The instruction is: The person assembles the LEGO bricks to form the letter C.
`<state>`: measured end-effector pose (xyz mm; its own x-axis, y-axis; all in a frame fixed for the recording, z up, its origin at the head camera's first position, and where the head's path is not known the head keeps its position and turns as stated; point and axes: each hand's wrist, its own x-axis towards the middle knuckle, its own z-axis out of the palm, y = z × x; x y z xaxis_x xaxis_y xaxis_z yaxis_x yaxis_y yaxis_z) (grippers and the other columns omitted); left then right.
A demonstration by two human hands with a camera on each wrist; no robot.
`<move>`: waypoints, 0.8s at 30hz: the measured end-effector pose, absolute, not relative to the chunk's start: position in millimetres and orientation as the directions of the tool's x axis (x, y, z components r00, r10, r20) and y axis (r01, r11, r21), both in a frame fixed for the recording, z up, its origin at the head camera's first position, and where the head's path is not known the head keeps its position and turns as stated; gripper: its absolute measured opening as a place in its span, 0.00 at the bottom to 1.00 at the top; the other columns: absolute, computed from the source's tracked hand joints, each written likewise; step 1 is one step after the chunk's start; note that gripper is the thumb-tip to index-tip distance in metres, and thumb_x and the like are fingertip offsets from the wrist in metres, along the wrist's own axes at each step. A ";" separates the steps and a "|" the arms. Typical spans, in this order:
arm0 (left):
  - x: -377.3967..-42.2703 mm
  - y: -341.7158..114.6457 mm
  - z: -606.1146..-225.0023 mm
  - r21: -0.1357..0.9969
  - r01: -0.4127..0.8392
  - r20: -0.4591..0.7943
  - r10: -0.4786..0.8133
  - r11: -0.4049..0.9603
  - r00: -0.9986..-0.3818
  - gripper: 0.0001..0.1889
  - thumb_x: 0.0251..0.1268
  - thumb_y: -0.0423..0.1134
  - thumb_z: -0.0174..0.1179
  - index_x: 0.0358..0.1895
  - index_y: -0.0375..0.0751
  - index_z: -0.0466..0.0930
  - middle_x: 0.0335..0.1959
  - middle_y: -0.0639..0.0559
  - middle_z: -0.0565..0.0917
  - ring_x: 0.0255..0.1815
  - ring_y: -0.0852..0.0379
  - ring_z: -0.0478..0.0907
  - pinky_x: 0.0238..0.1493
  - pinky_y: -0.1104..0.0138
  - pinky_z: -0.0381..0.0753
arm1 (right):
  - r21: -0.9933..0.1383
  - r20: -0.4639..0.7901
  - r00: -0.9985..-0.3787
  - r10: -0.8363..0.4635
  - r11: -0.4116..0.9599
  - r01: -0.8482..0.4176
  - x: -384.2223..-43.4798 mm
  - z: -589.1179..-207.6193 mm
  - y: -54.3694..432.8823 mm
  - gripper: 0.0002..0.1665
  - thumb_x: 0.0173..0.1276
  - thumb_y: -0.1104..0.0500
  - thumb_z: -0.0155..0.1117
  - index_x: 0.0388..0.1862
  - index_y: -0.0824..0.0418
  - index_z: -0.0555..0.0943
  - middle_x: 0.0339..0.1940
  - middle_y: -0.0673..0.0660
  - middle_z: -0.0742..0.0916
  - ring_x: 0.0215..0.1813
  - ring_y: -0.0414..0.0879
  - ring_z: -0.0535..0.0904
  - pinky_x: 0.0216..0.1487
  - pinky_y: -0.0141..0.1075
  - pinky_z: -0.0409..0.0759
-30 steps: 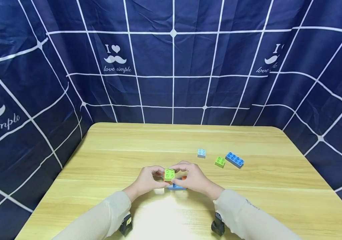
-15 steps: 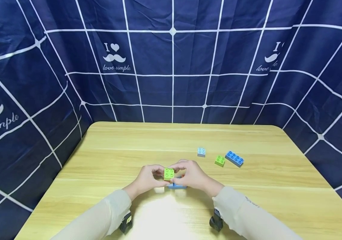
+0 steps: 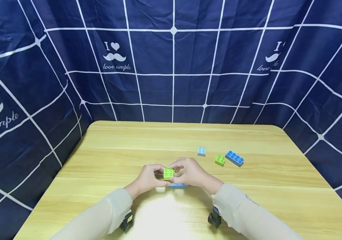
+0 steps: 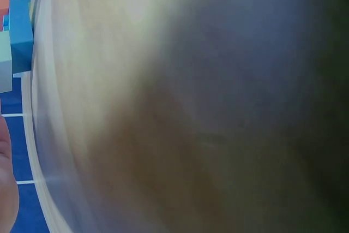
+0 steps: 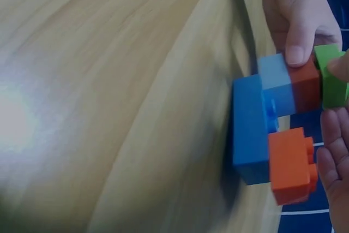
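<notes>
Both hands are on a small stack of toy building bricks near the table's front middle. In the right wrist view, a long blue brick [image 5: 251,129] forms the base. A light blue brick [image 5: 277,85] stands on one end, bearing a dark red brick [image 5: 305,87]. An orange brick [image 5: 289,167] sits at the other end. My left hand [image 3: 147,179] grips the stack, its thumb against the red brick. My right hand [image 3: 191,175] pinches the green brick [image 3: 168,174] on top of the red one. A narrow gap shows between green and red.
Farther back on the wooden table [image 3: 122,140] lie a light blue brick [image 3: 201,151], another green brick [image 3: 220,160] and a long blue brick [image 3: 235,158]. A dark blue curtain [image 3: 152,90] with white lines surrounds the table's back and sides.
The blue base has shifted slightly right in the head view. The orange brick, visible beside the right thumb earlier, is now almost wholly behind that hand. The hands keep their places on the stack.
</notes>
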<state>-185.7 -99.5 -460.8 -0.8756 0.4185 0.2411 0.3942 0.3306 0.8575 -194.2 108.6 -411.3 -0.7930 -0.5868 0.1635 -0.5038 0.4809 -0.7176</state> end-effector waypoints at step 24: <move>-190.4 -97.3 -456.9 0.833 0.432 0.247 0.467 0.346 -0.849 0.14 0.43 0.33 0.75 0.36 0.40 0.84 0.33 0.56 0.84 0.36 0.60 0.80 0.43 0.70 0.80 | -0.673 0.254 -0.752 -0.608 0.447 -0.589 -193.5 -417.1 114.7 0.21 0.50 0.63 0.75 0.46 0.55 0.86 0.34 0.42 0.82 0.38 0.44 0.78 0.34 0.35 0.81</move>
<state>-190.4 -97.3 -456.9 -0.8492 0.4668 0.2468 0.4321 0.3457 0.8329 -193.5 114.7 -417.1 -0.7519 -0.6084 0.2541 -0.5893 0.4473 -0.6728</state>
